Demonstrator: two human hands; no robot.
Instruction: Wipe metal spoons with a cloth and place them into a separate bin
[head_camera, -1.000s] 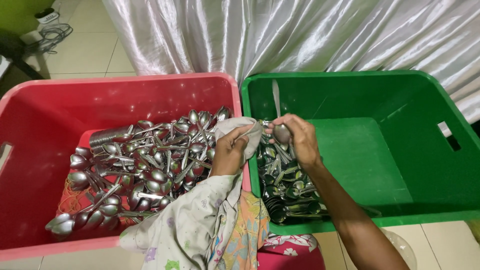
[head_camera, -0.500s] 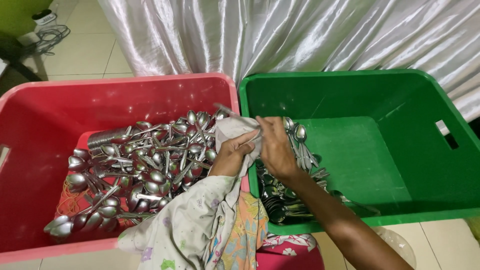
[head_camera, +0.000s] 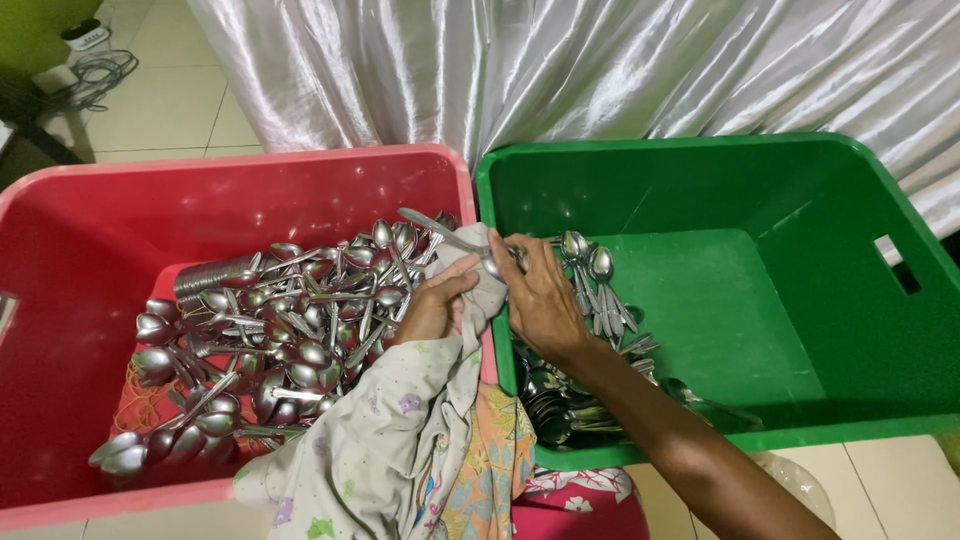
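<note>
The right hand (head_camera: 538, 298), which a second ago held a spoon over the green crate (head_camera: 760, 300), is now back at the cloth (head_camera: 470, 290) on the shared rim. It grips a spoon (head_camera: 445, 232) whose handle points up-left over the red crate (head_camera: 90, 250). The left hand (head_camera: 432, 308) now presses the cloth against that spoon.

Over the seam between two crates, the left hand (head_camera: 432, 305) grips a pale patterned cloth (head_camera: 400, 440) bunched around one spoon (head_camera: 440, 232), whose handle juts toward ten o'clock. The right hand (head_camera: 538, 300) pinches that same spoon through the cloth. At nine o'clock, the red crate (head_camera: 90, 210) holds a heap of spoons (head_camera: 270, 340). At three o'clock, the green crate (head_camera: 800, 190) holds a smaller pile of spoons (head_camera: 595, 290).
</note>
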